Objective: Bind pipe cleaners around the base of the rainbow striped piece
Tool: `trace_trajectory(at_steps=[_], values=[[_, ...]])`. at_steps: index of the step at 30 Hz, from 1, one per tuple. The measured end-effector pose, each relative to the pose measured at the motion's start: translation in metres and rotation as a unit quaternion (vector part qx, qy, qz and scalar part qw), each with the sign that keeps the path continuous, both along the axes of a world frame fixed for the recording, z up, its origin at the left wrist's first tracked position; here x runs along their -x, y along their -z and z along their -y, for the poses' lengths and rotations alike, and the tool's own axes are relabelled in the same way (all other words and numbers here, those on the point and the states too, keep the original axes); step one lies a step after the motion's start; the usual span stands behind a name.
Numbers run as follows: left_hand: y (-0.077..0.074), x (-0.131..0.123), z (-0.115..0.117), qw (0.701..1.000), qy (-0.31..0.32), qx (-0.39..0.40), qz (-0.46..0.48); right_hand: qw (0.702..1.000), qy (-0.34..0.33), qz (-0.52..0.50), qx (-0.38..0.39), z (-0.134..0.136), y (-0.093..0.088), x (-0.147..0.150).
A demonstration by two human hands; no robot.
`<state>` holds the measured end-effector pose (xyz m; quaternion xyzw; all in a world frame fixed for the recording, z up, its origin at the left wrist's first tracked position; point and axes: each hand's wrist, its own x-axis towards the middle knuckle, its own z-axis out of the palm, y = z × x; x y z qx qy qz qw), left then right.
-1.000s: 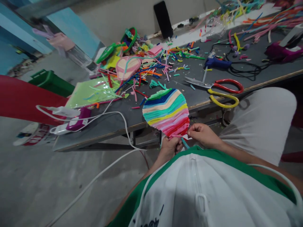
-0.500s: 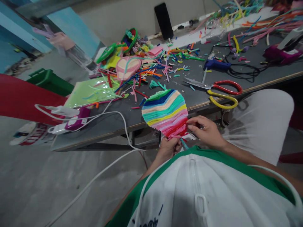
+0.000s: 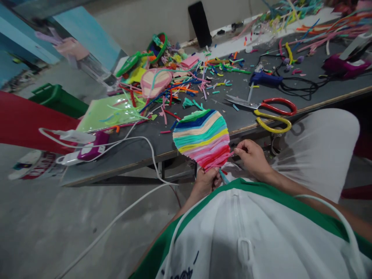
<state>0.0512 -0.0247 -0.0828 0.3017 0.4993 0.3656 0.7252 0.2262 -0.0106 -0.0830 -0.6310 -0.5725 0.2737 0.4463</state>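
Note:
A rounded piece striped in blue, cream, teal, yellow, pink and red [image 3: 202, 135] hangs over the table's front edge, tapering toward me. My left hand [image 3: 207, 180] is closed on its lower tip, with a teal strip and a bit of red beside the fingers. At its lower right, my right hand [image 3: 250, 157] pinches the end of a thin pink strip [image 3: 231, 154] that reaches the piece. Red-and-yellow-handled scissors [image 3: 261, 106] lie partly open at the table edge to the right.
Cut colored bits and a pink-rimmed oval [image 3: 156, 82] cover the grey table [image 3: 136, 150]. A blue glue gun [image 3: 266, 78] with a black cord lies behind the scissors. At left are a power strip [image 3: 94, 146], white cables and a green sheet [image 3: 113, 112]. A phone [image 3: 200, 24] leans on the wall.
My right hand has moved slightly right, away from the striped piece, and the pink strip now shows between them. My left hand keeps its hold.

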Motion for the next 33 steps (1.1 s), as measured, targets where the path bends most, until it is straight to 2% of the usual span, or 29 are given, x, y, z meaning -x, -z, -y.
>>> trace_trajectory(at_steps=[2,5,7,10,12,14,21,28,30,33], values=[[0.000,0.001,0.000,1.000,0.001,0.002,-0.003,0.997,0.003,-0.066,0.042,-0.001,0.002,-0.001],[0.002,0.002,0.000,1.000,0.004,-0.005,0.008,0.980,-0.039,-0.182,0.077,0.000,-0.001,0.000],[0.005,0.003,0.000,1.000,0.008,-0.012,0.017,0.956,-0.056,-0.276,0.085,0.001,-0.003,0.002],[0.008,0.003,0.000,1.000,0.010,-0.016,0.025,0.902,-0.104,-0.397,0.134,0.005,-0.003,0.007],[0.008,0.003,0.000,0.999,0.006,-0.017,0.028,0.872,-0.167,-0.424,0.179,0.007,0.000,0.012],[0.008,0.004,0.000,0.999,0.006,-0.018,0.032,0.857,-0.200,-0.427,0.208,0.008,0.004,0.017],[0.002,0.013,0.002,0.994,0.029,-0.017,0.103,0.852,-0.171,-0.442,0.221,0.007,0.013,0.023],[0.011,0.009,0.000,0.997,-0.014,-0.011,0.081,0.855,-0.180,-0.417,0.248,0.008,0.012,0.022],[0.015,0.008,-0.002,0.996,-0.025,-0.010,0.084,0.867,-0.189,-0.395,0.240,0.008,0.009,0.019],[0.017,0.009,-0.002,0.997,-0.027,-0.011,0.078,0.919,-0.146,-0.327,0.162,0.007,0.000,0.012]])
